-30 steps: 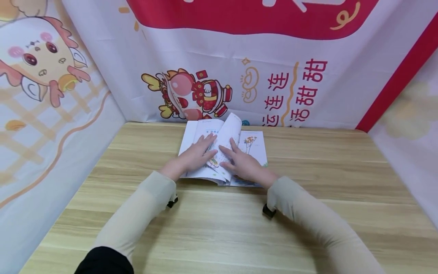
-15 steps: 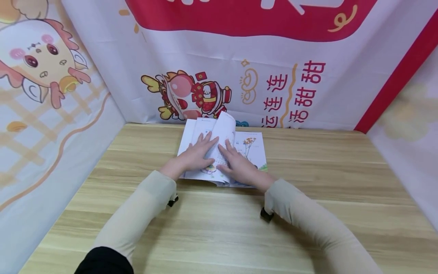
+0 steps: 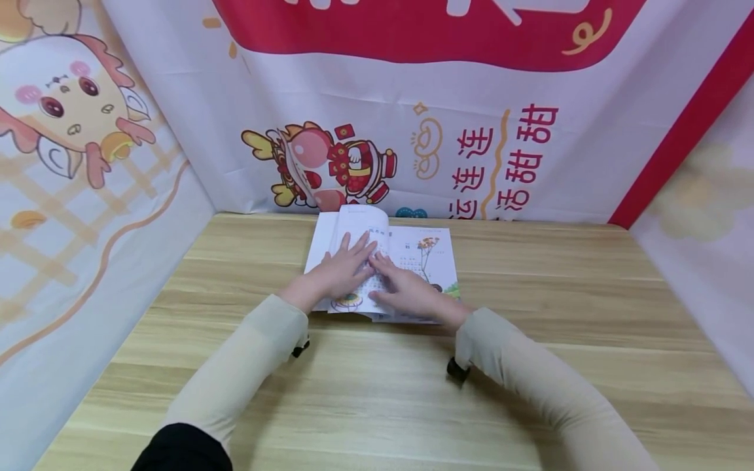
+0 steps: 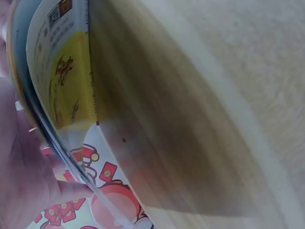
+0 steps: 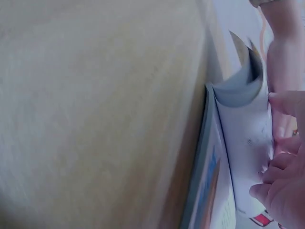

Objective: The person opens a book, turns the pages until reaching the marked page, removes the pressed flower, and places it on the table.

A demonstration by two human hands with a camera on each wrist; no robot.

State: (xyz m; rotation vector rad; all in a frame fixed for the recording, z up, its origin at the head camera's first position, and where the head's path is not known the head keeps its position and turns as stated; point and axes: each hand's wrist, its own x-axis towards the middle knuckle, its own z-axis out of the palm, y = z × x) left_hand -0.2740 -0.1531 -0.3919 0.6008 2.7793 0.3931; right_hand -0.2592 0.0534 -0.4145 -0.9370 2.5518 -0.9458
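An open printed book (image 3: 434,265) lies near the table's back edge, its right page showing a plant drawing. My left hand (image 3: 336,273) rests on the left-side pages with fingers extended. Flat on the same turned page, close to the spine, my right hand (image 3: 411,292) touches it with its fingertips near the left ones. In the left wrist view the left hand (image 4: 28,176) lies along the curved pages, whose yellow underside (image 4: 74,81) shows. The right wrist view has the right hand (image 5: 286,186) against a bulging page (image 5: 245,138). Part of the text is covered by both hands.
The wooden table (image 3: 377,386) extends in front of the book and to both sides. A white printed cloth (image 3: 365,85) hangs right behind the book. Another patterned cloth (image 3: 88,229) borders the left side.
The raised, curling page has swung left and now lies over the left side under both hands. My right hand has shifted slightly left; the left hand has stayed nearly in place.
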